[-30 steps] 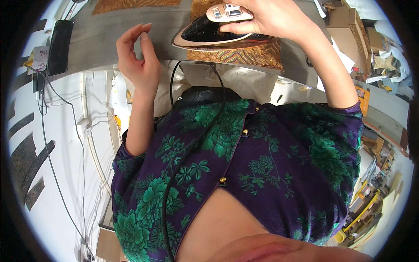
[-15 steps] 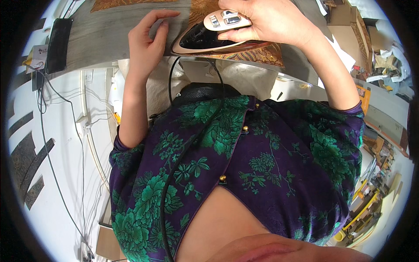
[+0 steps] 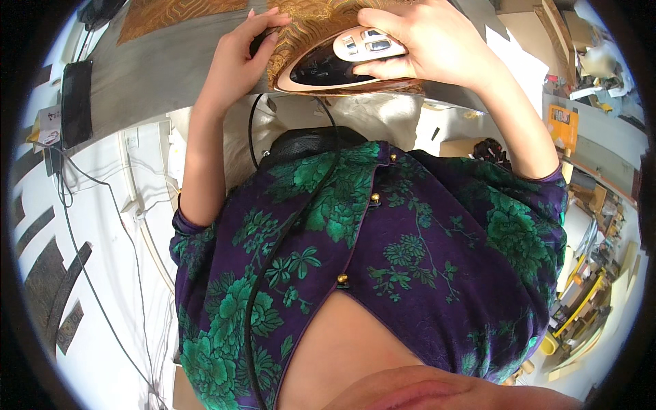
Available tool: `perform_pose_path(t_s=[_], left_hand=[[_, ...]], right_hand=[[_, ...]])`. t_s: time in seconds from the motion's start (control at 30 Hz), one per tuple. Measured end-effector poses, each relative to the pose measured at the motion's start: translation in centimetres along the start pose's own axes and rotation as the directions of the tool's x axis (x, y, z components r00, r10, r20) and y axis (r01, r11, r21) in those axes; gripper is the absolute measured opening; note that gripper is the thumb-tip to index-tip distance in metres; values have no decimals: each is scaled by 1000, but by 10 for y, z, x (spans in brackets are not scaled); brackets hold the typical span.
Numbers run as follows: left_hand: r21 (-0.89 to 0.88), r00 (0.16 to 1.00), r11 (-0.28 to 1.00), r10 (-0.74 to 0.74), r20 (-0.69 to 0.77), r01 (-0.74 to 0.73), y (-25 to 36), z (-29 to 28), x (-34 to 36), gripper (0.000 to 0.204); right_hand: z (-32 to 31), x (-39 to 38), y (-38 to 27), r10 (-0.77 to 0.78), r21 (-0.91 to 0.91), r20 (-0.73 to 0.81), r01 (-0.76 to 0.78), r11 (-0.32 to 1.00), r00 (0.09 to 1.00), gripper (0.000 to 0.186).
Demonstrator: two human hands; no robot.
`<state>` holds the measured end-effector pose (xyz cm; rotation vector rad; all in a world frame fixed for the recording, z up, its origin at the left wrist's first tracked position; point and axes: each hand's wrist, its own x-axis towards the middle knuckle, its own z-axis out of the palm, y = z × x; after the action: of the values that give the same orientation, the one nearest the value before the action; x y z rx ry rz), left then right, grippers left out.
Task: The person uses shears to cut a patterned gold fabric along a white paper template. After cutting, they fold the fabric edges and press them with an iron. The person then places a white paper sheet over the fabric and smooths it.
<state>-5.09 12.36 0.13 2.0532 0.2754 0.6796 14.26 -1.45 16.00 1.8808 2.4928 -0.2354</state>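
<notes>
My right hand is wrapped round the cream handle of an electric iron with a black, cream-edged body. The iron lies flat on a piece of brown and gold patterned fabric near the table's front edge, its pointed end toward the left. My left hand is to the left of the iron, thumb and fingers curved and apart. Its fingertips rest at the fabric's left edge. Part of the fabric is hidden under the iron and my right hand.
Another piece of the patterned fabric lies farther left on the grey table. A black flat object sits at the table's left end. White paper lies right of my forearm. A black cable hangs in front of my body.
The iron and my right hand have shifted slightly right. My left hand has moved right and its fingertips have come to the fabric's edge. The view has tilted a little.
</notes>
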Motion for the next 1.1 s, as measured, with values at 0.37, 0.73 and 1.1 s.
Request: perform_pose_path(t_s=[0.37,0.73,1.1], left_hand=[[151,995,985,93,-37,-87,-13,5,-4,25],[297,993,952,-49,-110,80,13,10,-17,45],[390,997,921,27,-75,5,27,13,-14,75]], right_hand=[[26,-57,14,54,-49,-128,-61,997,990,45],[9,-42,16,155,-106,-56,-160,981,986,48],[1,-19,31,160,-110,-172,-180,978,972,45]])
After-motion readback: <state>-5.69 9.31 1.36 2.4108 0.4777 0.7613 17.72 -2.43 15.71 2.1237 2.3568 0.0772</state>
